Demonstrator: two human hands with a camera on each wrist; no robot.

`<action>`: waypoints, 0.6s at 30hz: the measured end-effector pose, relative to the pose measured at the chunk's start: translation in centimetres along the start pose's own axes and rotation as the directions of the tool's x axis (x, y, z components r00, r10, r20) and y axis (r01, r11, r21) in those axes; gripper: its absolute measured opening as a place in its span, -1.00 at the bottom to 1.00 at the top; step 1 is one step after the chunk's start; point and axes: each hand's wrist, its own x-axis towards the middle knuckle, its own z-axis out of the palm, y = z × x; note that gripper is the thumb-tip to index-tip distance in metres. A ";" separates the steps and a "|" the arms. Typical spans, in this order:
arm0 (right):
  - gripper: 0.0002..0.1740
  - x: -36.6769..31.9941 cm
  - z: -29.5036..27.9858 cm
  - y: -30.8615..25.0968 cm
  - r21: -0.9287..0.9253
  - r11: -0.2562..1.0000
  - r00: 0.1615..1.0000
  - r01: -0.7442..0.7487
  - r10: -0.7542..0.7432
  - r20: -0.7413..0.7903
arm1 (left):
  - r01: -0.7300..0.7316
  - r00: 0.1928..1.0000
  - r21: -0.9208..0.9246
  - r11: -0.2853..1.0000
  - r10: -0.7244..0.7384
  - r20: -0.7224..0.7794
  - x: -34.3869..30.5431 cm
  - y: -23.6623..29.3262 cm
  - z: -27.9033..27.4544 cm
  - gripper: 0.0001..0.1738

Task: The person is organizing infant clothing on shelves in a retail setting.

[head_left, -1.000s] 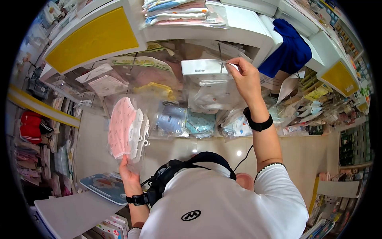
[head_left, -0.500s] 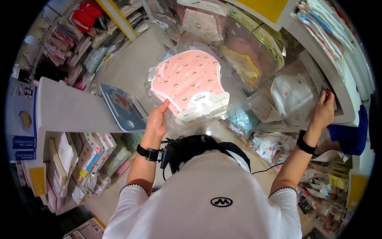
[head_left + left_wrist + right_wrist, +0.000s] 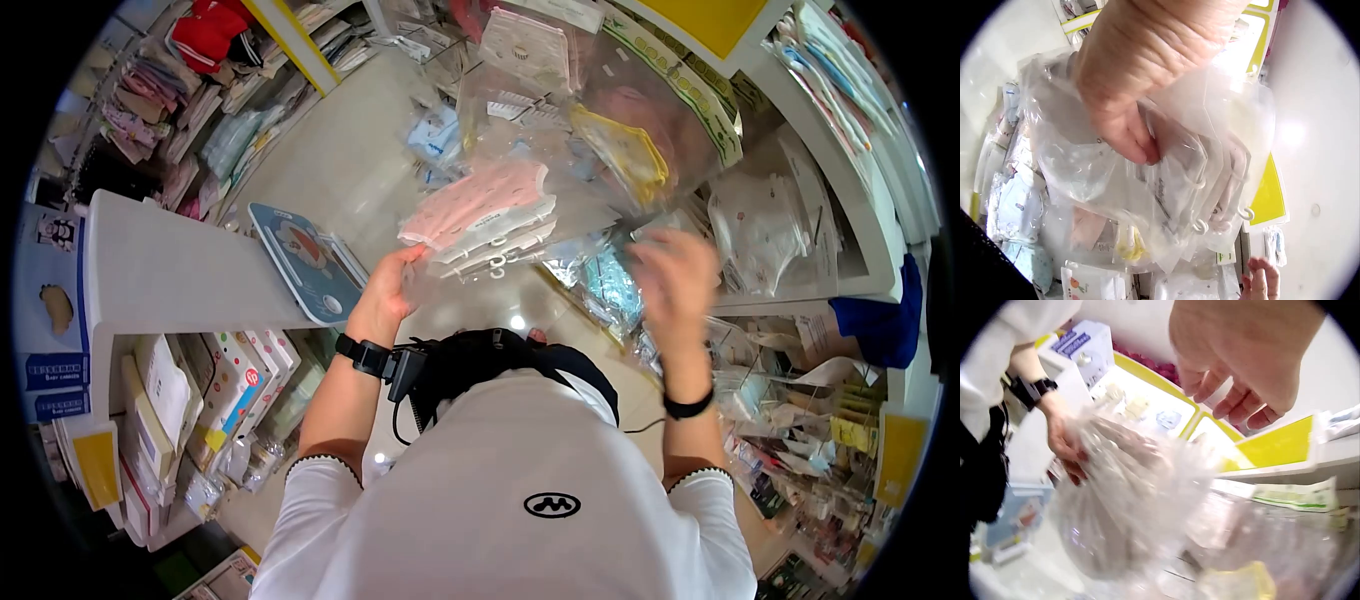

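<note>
My left hand (image 3: pixel 388 290) pinches the edge of several clear bags holding pink cloth (image 3: pixel 470 205) and white hangers; the bags fan out in front of it. In the left wrist view my left hand (image 3: pixel 1141 81) grips the bag stack (image 3: pixel 1172 169), with hanger hooks poking out at the lower right. My right hand (image 3: pixel 675 275), blurred, is off the hanging bags with nothing in it, right of the stack. Its fingers (image 3: pixel 1232 403) hang loosely bent in the right wrist view, above the bags (image 3: pixel 1129 487).
Bagged goods hang on hooks under a white shelf, among them a yellow-trimmed bag (image 3: pixel 625 155) and white garments (image 3: pixel 755 225). A blue scale (image 3: pixel 308 262) stands by the white counter (image 3: pixel 165 265) at left. Blue cloth (image 3: pixel 885 318) hangs at right.
My right hand has let go of the white bag at the shelf and moved left toward the bag stack. The stack in my left hand has tilted, so its pink front shows less.
</note>
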 end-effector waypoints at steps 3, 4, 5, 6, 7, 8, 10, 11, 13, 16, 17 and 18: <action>-0.39 1.7 4.9 -5.2 0.179 0.984 0.970 0.006 -0.049 0.239 | 0.080 0.992 0.069 0.994 -0.086 0.094 -0.5 0.7 0.9 -0.60; -0.37 2.2 5.8 -5.9 0.150 0.989 0.964 -0.002 -0.038 0.263 | 0.067 0.995 0.082 0.994 -0.073 0.070 -1.2 0.9 1.6 -0.60; -0.34 2.8 6.6 -6.5 0.123 0.992 0.957 -0.008 -0.028 0.288 | 0.053 0.997 0.094 0.994 -0.058 0.045 -2.3 1.0 2.5 -0.59; -0.32 3.2 7.3 -7.0 0.096 0.995 0.949 -0.015 -0.016 0.314 | 0.041 0.999 0.105 0.994 -0.043 0.018 -2.9 1.4 2.7 -0.59; -0.31 3.4 7.8 -7.1 0.071 0.997 0.947 -0.025 0.001 0.321 | 0.042 0.999 0.113 0.993 -0.042 -0.002 -2.8 1.9 2.0 -0.59; -0.29 3.5 8.1 -7.0 0.061 0.998 0.941 -0.028 0.006 0.338 | 0.045 0.999 0.121 0.992 -0.042 -0.024 -2.4 2.4 1.0 -0.59; -0.26 3.5 8.8 -6.8 0.034 0.999 0.928 -0.032 0.017 0.371 | 0.038 0.999 0.134 0.990 -0.033 -0.042 -2.2 3.4 -0.4 -0.59; -0.23 3.5 9.3 -7.0 0.007 1.000 0.902 0.005 -0.008 0.432 | 0.030 0.999 0.141 0.990 -0.025 -0.040 -2.2 3.9 -1.0 -0.60; -0.17 3.2 10.0 -7.8 -0.045 0.996 0.839 0.083 -0.045 0.543 | 0.024 0.998 0.203 0.979 -0.012 -0.060 -3.1 4.7 -0.9 -0.61; -0.13 3.3 11.9 -9.4 -0.019 0.984 0.815 0.179 -0.137 0.564 | 0.014 0.993 0.325 0.946 0.026 -0.119 -5.3 6.5 0.7 -0.63; -0.12 3.6 12.5 -9.9 -0.050 0.978 0.819 0.203 -0.141 0.557 | 0.018 0.990 0.336 0.942 0.030 -0.138 -6.0 6.9 1.0 -0.63; -0.12 3.6 13.2 -10.2 -0.053 0.979 0.828 0.198 -0.138 0.544 | 0.022 0.987 0.349 0.937 0.034 -0.154 -6.2 7.3 1.1 -0.64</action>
